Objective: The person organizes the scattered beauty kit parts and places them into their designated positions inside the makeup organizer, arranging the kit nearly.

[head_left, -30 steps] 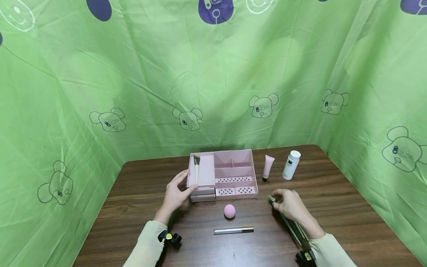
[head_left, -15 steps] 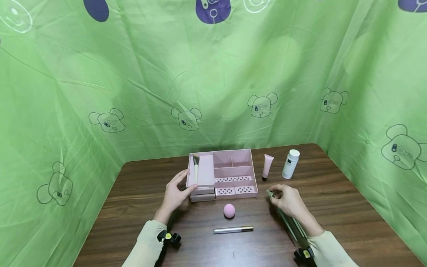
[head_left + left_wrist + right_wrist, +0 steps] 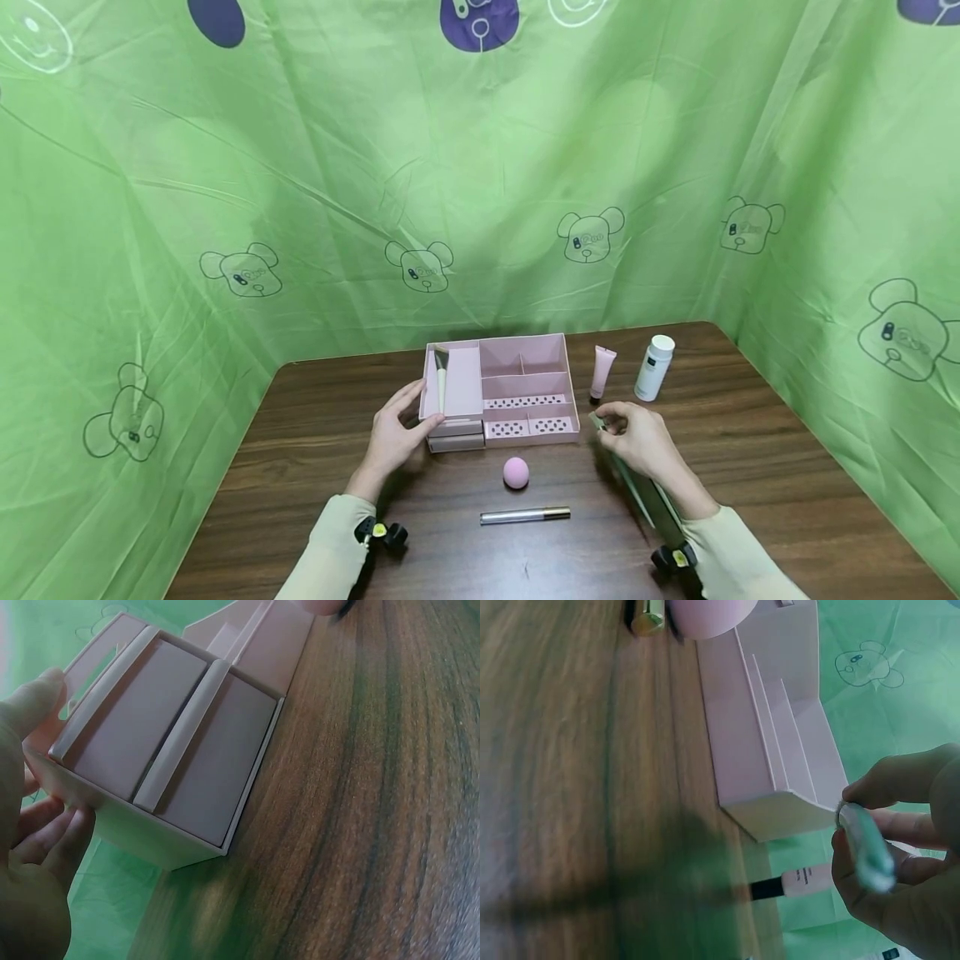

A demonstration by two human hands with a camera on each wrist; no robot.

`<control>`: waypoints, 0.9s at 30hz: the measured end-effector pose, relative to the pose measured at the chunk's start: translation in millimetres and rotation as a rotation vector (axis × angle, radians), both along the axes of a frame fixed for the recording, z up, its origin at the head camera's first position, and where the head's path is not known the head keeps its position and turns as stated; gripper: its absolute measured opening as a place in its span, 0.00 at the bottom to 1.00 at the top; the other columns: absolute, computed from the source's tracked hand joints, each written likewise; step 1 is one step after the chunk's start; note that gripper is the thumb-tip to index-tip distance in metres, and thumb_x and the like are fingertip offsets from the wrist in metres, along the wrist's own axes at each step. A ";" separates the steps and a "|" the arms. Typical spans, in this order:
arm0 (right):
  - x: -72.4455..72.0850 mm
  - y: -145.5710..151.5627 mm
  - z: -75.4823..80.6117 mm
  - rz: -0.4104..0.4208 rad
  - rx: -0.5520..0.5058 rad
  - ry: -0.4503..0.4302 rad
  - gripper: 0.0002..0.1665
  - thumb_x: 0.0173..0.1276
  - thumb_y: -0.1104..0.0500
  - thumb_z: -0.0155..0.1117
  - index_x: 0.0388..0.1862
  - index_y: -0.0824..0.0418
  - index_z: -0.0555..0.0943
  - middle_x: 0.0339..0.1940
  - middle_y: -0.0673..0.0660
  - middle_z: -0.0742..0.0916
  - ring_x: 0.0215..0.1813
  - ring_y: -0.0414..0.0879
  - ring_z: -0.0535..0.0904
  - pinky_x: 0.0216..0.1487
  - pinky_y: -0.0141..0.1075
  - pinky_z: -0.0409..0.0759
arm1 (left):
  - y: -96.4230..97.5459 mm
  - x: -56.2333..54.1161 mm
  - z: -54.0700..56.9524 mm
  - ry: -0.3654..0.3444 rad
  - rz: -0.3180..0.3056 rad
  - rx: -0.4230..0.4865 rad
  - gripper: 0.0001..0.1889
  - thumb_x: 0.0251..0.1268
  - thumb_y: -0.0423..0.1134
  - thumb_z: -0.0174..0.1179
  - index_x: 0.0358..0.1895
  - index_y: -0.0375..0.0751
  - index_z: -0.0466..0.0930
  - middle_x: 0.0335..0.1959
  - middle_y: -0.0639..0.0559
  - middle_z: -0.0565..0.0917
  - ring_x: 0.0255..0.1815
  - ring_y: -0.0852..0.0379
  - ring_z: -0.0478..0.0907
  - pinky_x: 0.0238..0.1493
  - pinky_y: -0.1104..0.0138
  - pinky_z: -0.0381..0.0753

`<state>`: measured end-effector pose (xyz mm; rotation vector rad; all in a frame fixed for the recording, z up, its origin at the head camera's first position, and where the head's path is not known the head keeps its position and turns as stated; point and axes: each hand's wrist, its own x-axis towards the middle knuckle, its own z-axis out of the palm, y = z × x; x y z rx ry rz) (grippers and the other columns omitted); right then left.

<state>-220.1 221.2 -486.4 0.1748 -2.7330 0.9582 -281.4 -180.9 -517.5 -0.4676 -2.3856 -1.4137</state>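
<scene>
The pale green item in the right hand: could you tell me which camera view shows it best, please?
The right wrist view shows it best: the pale green item is close and large, pinched in the right hand. The head view shows only a small tip beyond the fingers, near the pink organizer. The left wrist view does not show it.

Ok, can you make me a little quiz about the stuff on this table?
1. True or false: the left hand touches the pink organizer box.
2. What does the right hand pinch? A) pale green stick B) pink sponge ball C) white bottle
3. Fill in: the makeup brush lies in the box's ____ compartment.

Key: 1 true; 2 A; 3 left.
</scene>
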 end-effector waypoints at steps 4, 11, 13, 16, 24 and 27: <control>-3.9 -5.5 4.9 -0.018 -0.003 -0.038 0.16 0.52 0.60 0.71 0.42 0.53 0.86 0.24 0.44 0.85 0.30 0.37 0.80 0.28 0.35 0.75 | 1.5 2.5 4.9 0.015 -0.010 0.011 0.37 0.51 0.44 0.75 0.66 0.39 0.74 0.65 0.44 0.76 0.63 0.46 0.75 0.62 0.58 0.79; -12.7 -14.9 5.7 0.016 -0.075 0.016 0.16 0.49 0.66 0.71 0.40 0.59 0.86 0.28 0.51 0.87 0.29 0.39 0.81 0.30 0.29 0.80 | 0.1 -0.9 -2.2 0.010 -0.014 0.034 0.37 0.50 0.45 0.76 0.66 0.41 0.74 0.65 0.47 0.76 0.61 0.47 0.77 0.60 0.60 0.81; -14.8 -16.8 5.1 0.028 -0.089 0.037 0.15 0.49 0.66 0.71 0.39 0.61 0.86 0.28 0.52 0.88 0.28 0.39 0.81 0.30 0.27 0.81 | -0.1 -0.9 -2.8 0.008 -0.020 0.041 0.37 0.50 0.45 0.76 0.66 0.40 0.74 0.65 0.46 0.76 0.60 0.47 0.77 0.59 0.60 0.81; -17.3 -20.6 5.9 0.029 -0.092 0.050 0.15 0.49 0.65 0.72 0.39 0.60 0.86 0.28 0.51 0.88 0.28 0.39 0.81 0.30 0.27 0.81 | -0.5 -0.6 -3.2 0.009 -0.022 0.043 0.37 0.50 0.45 0.76 0.66 0.40 0.74 0.65 0.46 0.76 0.60 0.46 0.77 0.59 0.59 0.81; -23.6 -32.3 15.1 0.031 -0.093 0.024 0.17 0.50 0.63 0.71 0.42 0.58 0.86 0.29 0.49 0.88 0.29 0.38 0.81 0.31 0.29 0.80 | -1.0 -0.7 -1.4 0.013 -0.016 0.032 0.37 0.50 0.45 0.76 0.66 0.40 0.74 0.64 0.46 0.76 0.60 0.47 0.78 0.59 0.59 0.81; -25.9 -36.6 18.4 0.036 -0.093 0.018 0.17 0.51 0.63 0.71 0.42 0.57 0.86 0.28 0.49 0.87 0.29 0.38 0.81 0.32 0.30 0.80 | -0.6 -0.8 -1.2 0.014 -0.024 0.038 0.37 0.50 0.45 0.76 0.66 0.39 0.74 0.65 0.46 0.76 0.59 0.47 0.79 0.57 0.60 0.82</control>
